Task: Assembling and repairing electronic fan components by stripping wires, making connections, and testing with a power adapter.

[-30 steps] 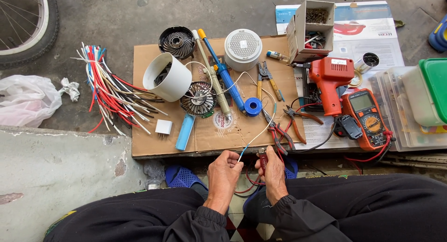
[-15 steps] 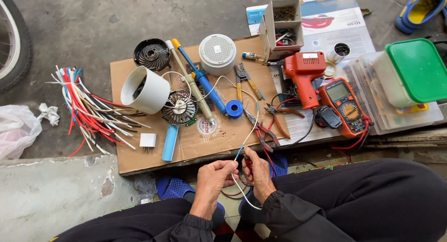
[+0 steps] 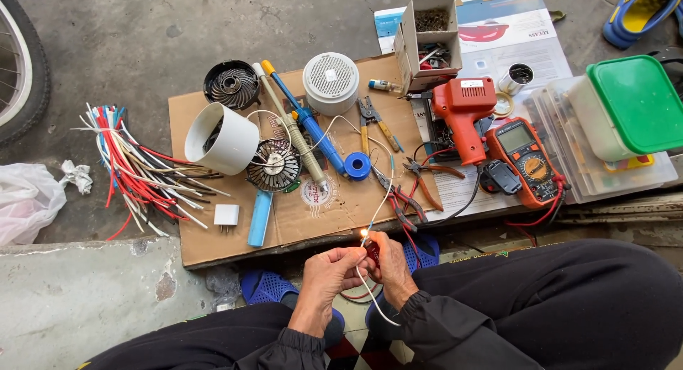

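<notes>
My left hand (image 3: 329,279) and my right hand (image 3: 388,267) meet in front of my knees, just below the front edge of a cardboard sheet (image 3: 313,217). My right hand is closed on a small red lighter (image 3: 372,251) with a flame (image 3: 363,233) burning at its top. My left hand pinches a thin white wire (image 3: 380,199) at the flame; the wire runs up over the cardboard and also loops down below my hands.
On the cardboard lie a white cylinder housing (image 3: 221,139), fan parts (image 3: 273,165), a blue-handled soldering iron (image 3: 307,119), solder spool (image 3: 356,165) and pliers (image 3: 427,176). A bundle of coloured wires (image 3: 135,172) lies left. Right: red heat gun (image 3: 468,115), orange multimeter (image 3: 525,160), green-lidded box (image 3: 629,107).
The view has shifted so the items sit more to the right. My hands stayed together on the wire, and a flame now burns at the lighter.
</notes>
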